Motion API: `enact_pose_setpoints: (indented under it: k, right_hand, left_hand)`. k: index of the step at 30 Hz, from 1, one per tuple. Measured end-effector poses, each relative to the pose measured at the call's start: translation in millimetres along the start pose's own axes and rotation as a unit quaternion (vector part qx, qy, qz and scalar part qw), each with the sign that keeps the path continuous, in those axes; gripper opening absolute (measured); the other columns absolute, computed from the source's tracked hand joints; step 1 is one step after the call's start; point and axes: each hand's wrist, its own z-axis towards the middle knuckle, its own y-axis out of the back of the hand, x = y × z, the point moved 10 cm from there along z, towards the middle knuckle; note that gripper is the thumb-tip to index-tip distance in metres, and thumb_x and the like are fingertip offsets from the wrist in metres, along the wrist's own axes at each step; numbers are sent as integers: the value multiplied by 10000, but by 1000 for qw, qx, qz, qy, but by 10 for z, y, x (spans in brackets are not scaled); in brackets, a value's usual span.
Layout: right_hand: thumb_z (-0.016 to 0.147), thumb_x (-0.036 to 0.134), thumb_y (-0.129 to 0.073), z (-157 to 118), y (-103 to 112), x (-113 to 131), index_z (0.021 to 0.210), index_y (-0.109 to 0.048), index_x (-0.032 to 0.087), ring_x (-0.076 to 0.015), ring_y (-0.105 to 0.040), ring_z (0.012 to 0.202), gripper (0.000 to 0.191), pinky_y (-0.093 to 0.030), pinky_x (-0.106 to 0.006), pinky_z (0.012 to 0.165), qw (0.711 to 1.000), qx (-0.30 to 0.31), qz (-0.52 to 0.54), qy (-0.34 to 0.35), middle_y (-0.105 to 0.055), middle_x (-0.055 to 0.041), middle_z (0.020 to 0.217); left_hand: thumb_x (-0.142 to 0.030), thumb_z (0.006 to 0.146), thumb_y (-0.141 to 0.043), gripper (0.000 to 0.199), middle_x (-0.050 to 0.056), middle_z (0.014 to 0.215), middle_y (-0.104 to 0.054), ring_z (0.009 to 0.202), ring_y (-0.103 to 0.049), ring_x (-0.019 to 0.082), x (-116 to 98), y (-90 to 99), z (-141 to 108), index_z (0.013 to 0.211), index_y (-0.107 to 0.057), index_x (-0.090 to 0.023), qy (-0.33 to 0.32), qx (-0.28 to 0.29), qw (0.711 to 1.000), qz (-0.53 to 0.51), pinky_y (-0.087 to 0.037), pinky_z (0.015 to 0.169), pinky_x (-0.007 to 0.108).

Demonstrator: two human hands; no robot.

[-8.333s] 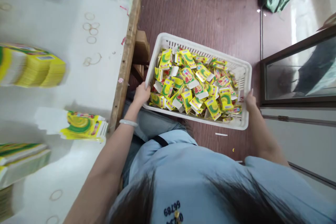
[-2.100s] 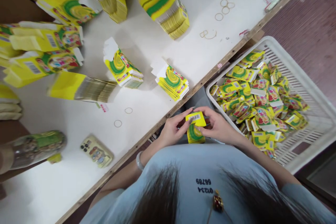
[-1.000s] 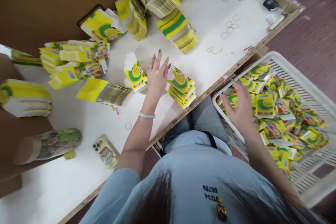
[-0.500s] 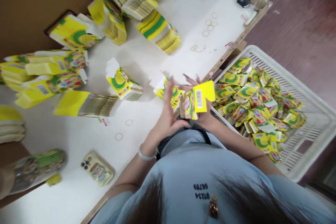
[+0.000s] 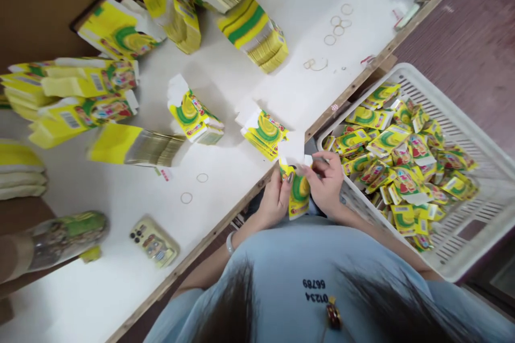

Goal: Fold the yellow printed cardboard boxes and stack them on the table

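In front of my body, at the table's edge, I hold a small yellow-and-green cardboard box [image 5: 300, 193] with white flaps at its upper end. My left hand [image 5: 274, 198] pinches its left side, thumb on the printed face. My right hand [image 5: 326, 181] is closed on the upper right corner, thumb at the flaps. Just beyond the hands, a short stack of flat yellow-and-green cartons [image 5: 265, 131] lies on the white table [image 5: 229, 187]. Another small stack of cartons [image 5: 193, 115] sits farther left.
A white plastic basket [image 5: 493, 193] full of yellow boxes [image 5: 402, 171] stands to the right. Banded carton bundles [image 5: 255, 37] fill the far and left table. Rubber bands [image 5: 330, 40], a phone [image 5: 155, 241] and a clear jar [image 5: 66, 238] lie about.
Both hands have come closer to my body and closed around one box. Its green printed face now shows instead of the barcode side. My left hand was spread open before.
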Motion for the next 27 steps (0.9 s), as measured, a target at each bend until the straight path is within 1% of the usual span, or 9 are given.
enact_pose_setpoints:
  k: [5,8,10,13,16,19,22,25,27]
  right_hand:
    - [842,550,-776,-204,106,-184,1072,-589,283,-212,-681,742,399,-585,-363,710,999,39,-18,-17,-673,-8,826]
    - [889,553,-718,-235,74,-137,1152,-667,272,-240,-722,916,389,-621,-396,820,993,116,-2,-16,-740,-82,1051]
    - [928,536,-682,-212,51,-105,1220,-675,272,-215,-724,899,393,-626,-374,812,986,162,14,-31,-757,-79,1085]
    - [954,530,-658,-151,37,-13,1063,-718,256,-189,-705,821,301,-615,-339,750,978,207,7,-12,-760,-56,971]
    - [972,519,-639,-105,116,48,868,-699,246,-196,-699,771,298,-614,-346,709,982,181,-28,33,-738,-51,847]
    - [973,476,-651,-104,246,99,1023,-745,274,-258,-761,927,229,-648,-457,876,985,126,-75,88,-792,-86,988]
    - [1011,425,-612,-162,219,201,1183,-763,291,-259,-786,1054,266,-641,-464,994,966,177,-102,160,-816,-87,1129]
    - [960,495,-701,-243,150,295,1199,-774,268,-266,-768,1162,337,-653,-420,995,942,262,-76,196,-779,-98,1290]
    - [921,496,-755,-242,121,252,1247,-737,266,-267,-765,1168,399,-672,-398,927,948,288,-36,134,-761,-106,1318]
  left_hand:
    - [-586,1046,-500,483,92,1065,-743,923,-700,221,137,-77,-135,1331,-608,-211,40,31,996,-69,-609,840,366]
    - [-525,1033,-578,668,54,1051,-746,816,-701,171,109,13,-164,1596,-293,-304,7,1,994,-109,-603,760,319]
    - [-474,1037,-593,726,28,1010,-740,731,-683,136,73,36,-172,1615,-179,-327,-14,2,993,-120,-576,698,271]
    - [-461,1041,-588,496,58,1029,-730,770,-690,142,21,-47,-158,1462,-427,-254,-19,58,992,-114,-560,690,256]
    - [-462,1047,-574,330,74,1007,-724,777,-668,144,-27,-141,-133,1245,-578,-198,-20,108,989,-99,-535,677,249]
    - [-450,1057,-559,402,68,1052,-733,790,-667,143,-62,-93,-101,1405,-514,-252,-46,81,992,-91,-534,689,252]
    - [-499,1056,-542,650,61,1060,-766,761,-689,151,-94,-55,-104,1632,-309,-306,-70,72,991,-83,-559,693,264]
    - [-544,1068,-474,551,120,1184,-788,829,-745,184,-137,-41,-105,1509,-582,-231,-67,85,993,-45,-596,710,278]
    - [-505,1074,-477,489,135,1245,-787,921,-775,205,-151,10,-79,1375,-710,-198,-41,70,996,-27,-627,778,292]
